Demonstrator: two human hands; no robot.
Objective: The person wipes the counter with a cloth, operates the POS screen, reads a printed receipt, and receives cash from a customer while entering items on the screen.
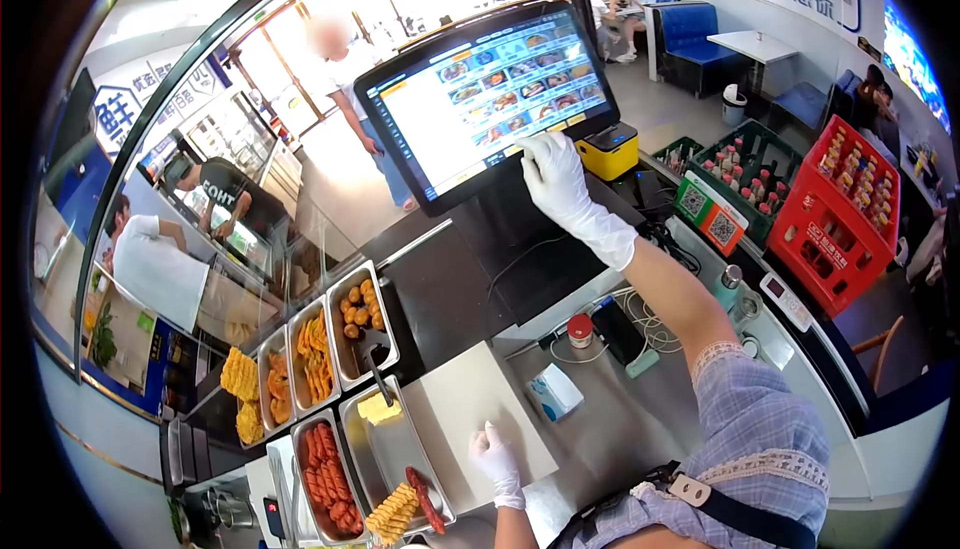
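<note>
My right hand point(556, 181), in a white glove, reaches up to the lower edge of a touchscreen point(490, 89) that shows rows of food pictures. Its fingers are bent and slightly apart, with nothing held. My left hand point(495, 464), also gloved, is curled closed over a pale cutting board point(480, 399), and no object shows in it. Beside it on the left, a metal tray point(395, 439) holds a yellow block, a red sausage point(425, 501) and a ridged golden fried piece point(393, 515). A dark-handled utensil point(378, 379) leans into that tray.
More trays hold red sausages point(325, 479), fried strips point(313, 354) and brown balls point(358, 311). A blue-and-white box point(556, 392), red-lidded jar point(580, 329) and black phone point(618, 329) lie right. Red crate point(835, 219) stands beyond. A person point(350, 99) stands past the counter.
</note>
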